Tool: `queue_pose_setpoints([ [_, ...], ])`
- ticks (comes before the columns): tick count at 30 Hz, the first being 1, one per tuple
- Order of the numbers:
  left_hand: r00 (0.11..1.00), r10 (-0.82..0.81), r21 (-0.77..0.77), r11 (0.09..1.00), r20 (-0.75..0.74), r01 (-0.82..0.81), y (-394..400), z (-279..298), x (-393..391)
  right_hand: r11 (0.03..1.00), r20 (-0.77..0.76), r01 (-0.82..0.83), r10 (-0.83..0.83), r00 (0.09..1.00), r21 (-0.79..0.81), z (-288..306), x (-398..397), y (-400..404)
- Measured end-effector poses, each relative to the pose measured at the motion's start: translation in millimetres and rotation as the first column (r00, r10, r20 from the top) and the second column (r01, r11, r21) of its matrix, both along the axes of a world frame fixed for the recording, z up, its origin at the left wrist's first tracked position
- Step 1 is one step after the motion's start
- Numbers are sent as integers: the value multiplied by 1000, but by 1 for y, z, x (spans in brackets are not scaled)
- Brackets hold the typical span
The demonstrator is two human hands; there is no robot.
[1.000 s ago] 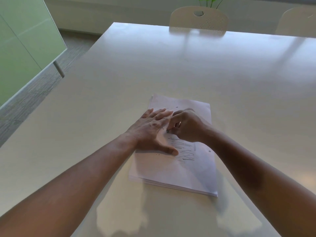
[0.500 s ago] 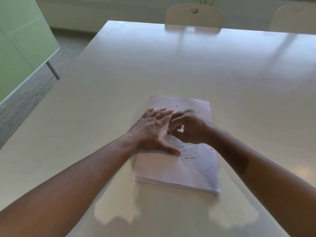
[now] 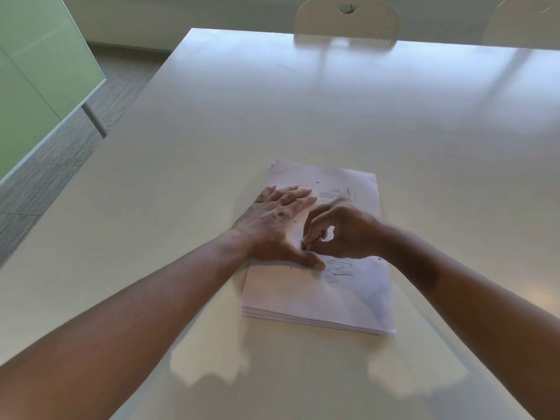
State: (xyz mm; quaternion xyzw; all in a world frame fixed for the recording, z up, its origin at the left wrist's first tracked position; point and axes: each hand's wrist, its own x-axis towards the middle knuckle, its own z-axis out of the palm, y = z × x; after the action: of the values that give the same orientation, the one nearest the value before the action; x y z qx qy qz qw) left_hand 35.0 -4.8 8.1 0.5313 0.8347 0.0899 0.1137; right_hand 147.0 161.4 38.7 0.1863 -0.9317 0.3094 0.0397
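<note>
Bright and even, lit by soft daylight from the far end. Washed with pale glare across the far half of the table (image 3: 394, 116), streaked with reflections of 2 chairs (image 3: 347, 19). Dimmer up close, with 2 pale ragged patches of light on the near tabletop. Shaded softly, bluish, on the paper stack (image 3: 303, 292) beneath the right hand (image 3: 348, 234); lighter on the left hand (image 3: 272, 225). Slightly soft throughout; too small and shadowed to make out the dark thing (image 3: 303, 245) pinched in the right fingertips. Stretched and bowed toward the edges by the wide lens.

right hand (image 3: 342, 233) nearer on the paper (image 3: 315, 298), far scribbles (image 3: 335, 194) now visible
</note>
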Motion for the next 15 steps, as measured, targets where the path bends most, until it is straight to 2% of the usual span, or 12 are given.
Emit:
queue_pose_setpoints([
  [2,1000,1,0,1000,4,-1,0,1,0,999,-3,37,-37,999,-3,0,-3,2],
  [7,1000,-5,-14,1000,-19,5,2,-1,0,981,-144,188,-192,971,-40,-9,-13,8],
  [9,1000,0,-10,1000,-9,0,2,-1,-1,990,-109,137,-140,984,-38,-8,-7,9],
  [13,1000,3,5,1000,-9,-3,1,-1,-1,1000,54,-7,8,999,-20,1,5,14],
  [15,1000,3,-1,1000,-6,-3,1,0,0,1000,27,19,-19,999,-5,1,0,14],
])
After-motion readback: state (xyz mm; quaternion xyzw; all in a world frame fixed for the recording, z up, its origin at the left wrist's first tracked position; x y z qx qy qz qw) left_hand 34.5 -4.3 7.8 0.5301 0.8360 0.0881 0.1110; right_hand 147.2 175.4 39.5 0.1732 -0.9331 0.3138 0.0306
